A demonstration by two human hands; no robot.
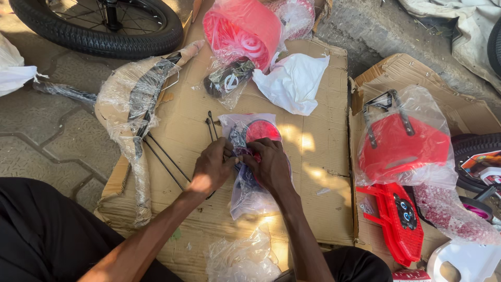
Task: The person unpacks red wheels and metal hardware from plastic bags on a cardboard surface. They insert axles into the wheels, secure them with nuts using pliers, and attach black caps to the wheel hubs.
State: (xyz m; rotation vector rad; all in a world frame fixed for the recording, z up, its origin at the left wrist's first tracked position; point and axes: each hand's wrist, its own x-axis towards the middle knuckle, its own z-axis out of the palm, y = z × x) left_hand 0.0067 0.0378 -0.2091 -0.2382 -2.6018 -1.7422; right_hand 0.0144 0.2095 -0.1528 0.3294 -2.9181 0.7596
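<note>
Both hands work at the centre of the flattened cardboard sheet (313, 172). The left hand (211, 169) and right hand (270, 164) meet, fingers pinched together on the clear plastic parts bag (250, 196), which lies directly beneath them. The bag's long axis runs from 12 to 6 o'clock; a round red reflector (263, 129) shows inside at its 12 o'clock end. The right hand rests on the bag itself; the left grips its 9 o'clock edge.

Thin black metal rods (167, 156) lie at 9 o'clock of the hands. A plastic-wrapped black mudguard (141, 102) lies at 10 o'clock. A wrapped pink basket (242, 28) sits at 12 o'clock, with a white bag (295, 81) at 1 o'clock. A wrapped red seat panel (402, 143) lies at 3 o'clock. A black tyre (99, 31) occupies 11 o'clock.
</note>
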